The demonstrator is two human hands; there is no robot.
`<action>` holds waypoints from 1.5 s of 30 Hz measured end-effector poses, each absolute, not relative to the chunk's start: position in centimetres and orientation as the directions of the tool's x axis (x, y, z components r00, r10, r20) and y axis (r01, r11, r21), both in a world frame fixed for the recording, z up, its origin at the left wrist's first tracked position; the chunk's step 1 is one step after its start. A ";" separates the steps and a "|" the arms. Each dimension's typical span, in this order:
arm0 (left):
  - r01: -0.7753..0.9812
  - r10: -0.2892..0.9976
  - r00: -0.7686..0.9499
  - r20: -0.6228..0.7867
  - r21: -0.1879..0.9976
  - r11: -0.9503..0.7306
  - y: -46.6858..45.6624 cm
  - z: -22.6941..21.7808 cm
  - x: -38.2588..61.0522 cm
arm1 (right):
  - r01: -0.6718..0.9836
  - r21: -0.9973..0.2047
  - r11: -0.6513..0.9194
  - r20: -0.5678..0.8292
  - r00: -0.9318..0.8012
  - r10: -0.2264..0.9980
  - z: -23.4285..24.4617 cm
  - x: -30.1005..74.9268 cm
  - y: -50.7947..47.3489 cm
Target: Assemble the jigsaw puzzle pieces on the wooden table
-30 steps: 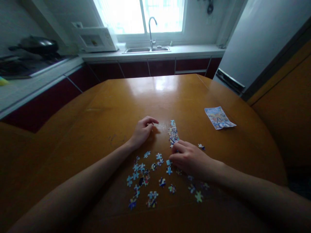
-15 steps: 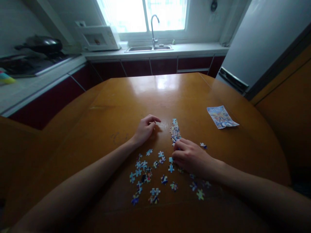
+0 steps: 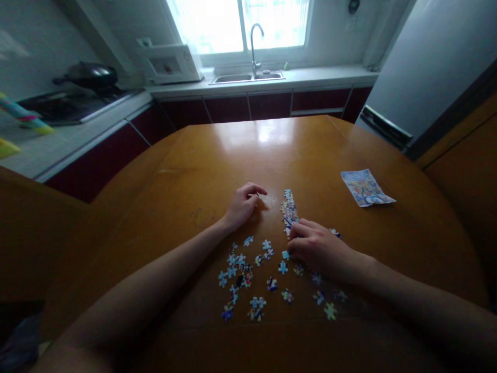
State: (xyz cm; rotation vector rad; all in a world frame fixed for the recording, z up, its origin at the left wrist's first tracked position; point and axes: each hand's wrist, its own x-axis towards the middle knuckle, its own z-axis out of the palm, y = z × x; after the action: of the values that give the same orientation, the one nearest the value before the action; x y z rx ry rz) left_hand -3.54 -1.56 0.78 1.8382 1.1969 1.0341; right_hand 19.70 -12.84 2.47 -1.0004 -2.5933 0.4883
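Note:
Several loose jigsaw pieces (image 3: 248, 280) lie scattered on the wooden table (image 3: 217, 155) in front of me. A short joined strip of pieces (image 3: 289, 210) runs away from me just past them. My right hand (image 3: 320, 248) rests at the near end of that strip, fingers curled and pressed down onto the pieces there; what they pinch is hidden. My left hand (image 3: 245, 203) lies to the left of the strip, loosely curled on the bare wood with nothing visible in it.
A printed picture sheet (image 3: 367, 187) lies at the right of the table. Beyond the table runs a kitchen counter with a sink (image 3: 248, 76), a white microwave (image 3: 171, 63) and a wok on the stove (image 3: 91, 76). A grey fridge (image 3: 419, 67) stands at the right.
Both hands stay where they were on the table. The whole scene has slid right in view as my head turned slightly left.

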 end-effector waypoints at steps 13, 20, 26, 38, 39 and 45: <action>0.373 0.941 0.253 0.226 0.874 -0.311 -1.7 1.0 -3.5 | 0.568 -0.420 0.708 0.170 -0.717 0.676 2.6 19.8 -12.8; 0.384 0.935 0.256 0.246 0.862 -0.332 -1.6 1.0 -3.6 | 0.555 -0.423 0.716 0.194 -0.717 0.669 2.6 19.9 -12.9; 0.376 0.930 0.258 0.261 0.860 -0.345 -1.5 0.9 -3.6 | 0.570 -0.400 0.718 0.219 -0.701 0.679 2.6 20.4 -12.6; 0.374 0.936 0.261 0.238 0.869 -0.325 -1.6 0.9 -3.6 | 0.640 -0.517 0.569 0.401 -0.406 0.821 4.2 22.7 -10.8; 0.371 0.936 0.261 0.237 0.870 -0.324 -1.6 0.9 -3.6 | 0.649 -0.525 0.551 0.413 -0.372 0.831 4.3 22.9 -10.6; 0.359 0.938 0.260 0.230 0.879 -0.315 -1.5 0.8 -3.6 | 0.690 -0.543 0.479 0.444 -0.248 0.861 4.4 24.0 -9.9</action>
State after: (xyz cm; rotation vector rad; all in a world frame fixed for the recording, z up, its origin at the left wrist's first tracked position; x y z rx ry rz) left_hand -3.61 -1.51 0.81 1.8171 1.1818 1.0264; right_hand 24.01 -9.90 4.36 -1.2805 -2.0138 0.3061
